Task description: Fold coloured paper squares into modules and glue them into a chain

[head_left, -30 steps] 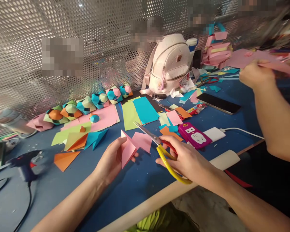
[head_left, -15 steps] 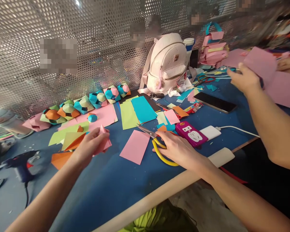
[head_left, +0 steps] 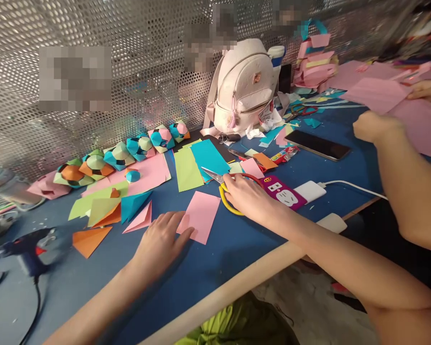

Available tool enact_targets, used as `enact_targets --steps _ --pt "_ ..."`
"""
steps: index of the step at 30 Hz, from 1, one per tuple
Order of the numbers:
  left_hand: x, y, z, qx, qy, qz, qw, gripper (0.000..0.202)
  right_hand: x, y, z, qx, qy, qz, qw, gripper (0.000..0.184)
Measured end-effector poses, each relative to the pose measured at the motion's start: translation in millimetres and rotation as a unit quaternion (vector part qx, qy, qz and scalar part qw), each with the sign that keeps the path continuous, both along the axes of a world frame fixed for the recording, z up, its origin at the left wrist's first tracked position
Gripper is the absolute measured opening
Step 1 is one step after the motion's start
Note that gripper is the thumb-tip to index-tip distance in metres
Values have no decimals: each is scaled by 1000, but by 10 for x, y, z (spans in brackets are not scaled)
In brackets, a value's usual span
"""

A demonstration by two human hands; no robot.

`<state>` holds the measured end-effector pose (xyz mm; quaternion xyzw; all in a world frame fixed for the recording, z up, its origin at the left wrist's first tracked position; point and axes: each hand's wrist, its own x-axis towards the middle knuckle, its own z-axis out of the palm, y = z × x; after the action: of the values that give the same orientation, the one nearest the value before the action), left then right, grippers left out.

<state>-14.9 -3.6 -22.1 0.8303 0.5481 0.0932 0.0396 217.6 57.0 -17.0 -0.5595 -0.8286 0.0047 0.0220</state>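
Note:
My left hand point(head_left: 165, 235) lies flat with its fingers apart, fingertips at the left edge of a pink paper sheet point(head_left: 203, 215). Just left of it rests a folded pink paper point(head_left: 141, 219), beside folded blue point(head_left: 133, 205) and orange point(head_left: 91, 240) pieces. My right hand point(head_left: 246, 194) is closed over the handles of a pair of scissors point(head_left: 230, 205) with yellow and red grips. The blades point left over the green and blue paper sheets point(head_left: 208, 158). Part of the grips is hidden under the fingers.
Several folded paper balls point(head_left: 120, 155) line the perforated metal screen. A glue gun point(head_left: 28, 249) lies at left. Behind stand a pale backpack point(head_left: 244, 91) and a phone point(head_left: 318, 145); a purple socket block point(head_left: 283, 191) sits right. A co-worker's arm point(head_left: 398, 163) reaches in at right.
My left hand has let go of the folded pink paper and moved right to the pink sheet. My right hand has shifted the scissors away from the table's front edge. The co-worker's hand has come off the pink paper.

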Motion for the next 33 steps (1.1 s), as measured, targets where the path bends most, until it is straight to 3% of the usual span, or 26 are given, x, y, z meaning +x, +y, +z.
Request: enact_targets --steps 6,12,18,20,23,24,26,29,31,33 --pt "111 38 -162 10 2 -19 1000 31 -6 111 -186 27 -31 -17 999 45" --pt "27 67 -219 0 -58 -12 998 25 -22 54 -198 38 -32 -39 998 39" --pt "-56 136 -284 9 -109 -32 993 23 -5 85 37 27 -39 -28 998 27" --pt "-72 147 -294 24 -127 -36 991 23 51 109 183 70 -12 -35 997 32" --pt "-76 150 -265 38 -161 -37 986 22 54 186 311 168 110 -48 978 37" --pt "-74 148 -245 41 -171 -37 984 22 17 224 303 154 145 -14 977 35" --pt "-70 140 -195 46 -189 -41 980 21 -107 307 213 51 177 119 976 30" --pt "-76 121 -124 25 -207 -61 976 18 -320 398 0 -88 160 335 924 46" --pt "-84 107 -91 -3 -224 -64 972 15 -400 400 -104 -121 152 389 901 47" --pt "-85 98 -73 -35 -267 -48 962 13 -410 351 -149 -114 168 402 893 42"
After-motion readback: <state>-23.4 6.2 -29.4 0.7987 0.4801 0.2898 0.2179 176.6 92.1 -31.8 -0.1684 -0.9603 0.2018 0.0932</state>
